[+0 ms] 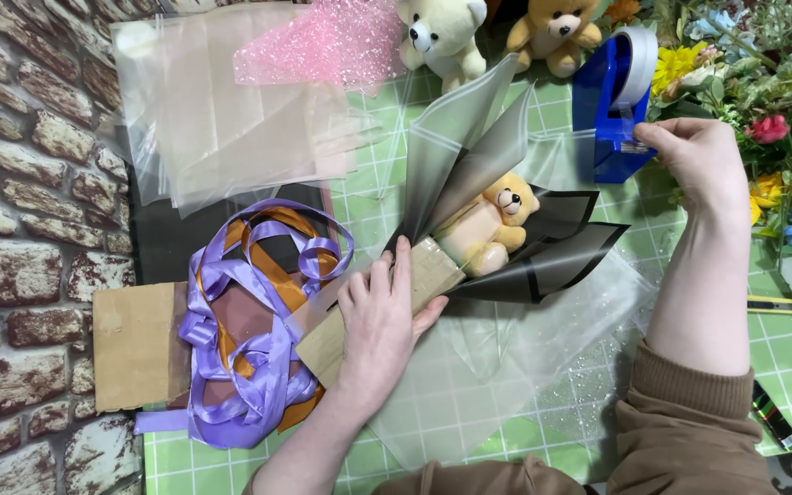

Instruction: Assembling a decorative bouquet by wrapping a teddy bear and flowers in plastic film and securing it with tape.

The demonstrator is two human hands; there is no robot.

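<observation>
Bouquet: a small tan teddy bear (492, 220) wrapped in dark and grey sheets (469, 156), its stem bound in tan paper, lying mid-surface on the green checked surface (781, 353).
Left hand (379, 316): flat, pressing down on the bouquet stem.
Right hand (700, 160): pinching tape at the blue tape dispenser (609, 105).
Count: three bears, two of them loose at the top (442, 32); one pile of purple ribbon (249, 367).
</observation>
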